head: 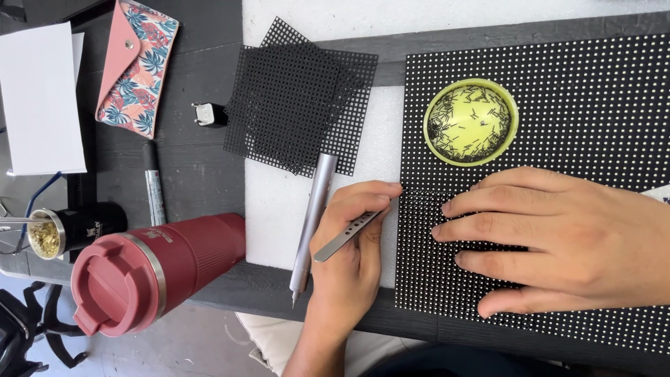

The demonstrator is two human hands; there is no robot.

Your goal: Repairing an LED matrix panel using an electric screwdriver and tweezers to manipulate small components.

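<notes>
My left hand (345, 269) grips slim silver tweezers (349, 234). Their tips point at the left edge of a small black mesh square (419, 209). The square lies on a big black panel with rows of white dots (593, 91). My right hand (558, 237) rests flat on the mesh and panel, fingers spread and pointing left. A yellow-green bowl (472, 122) holding several tiny dark pins stands on the panel just above my right hand.
A silver pen-shaped tool (314, 209) lies on a white foam sheet (272, 216) beside my left hand. Black mesh pieces (293, 98) lie above it. To the left are a red tumbler (153, 269), a marker (153, 185), a small black jar (77, 229), a floral pouch (136, 66) and white paper (38, 98).
</notes>
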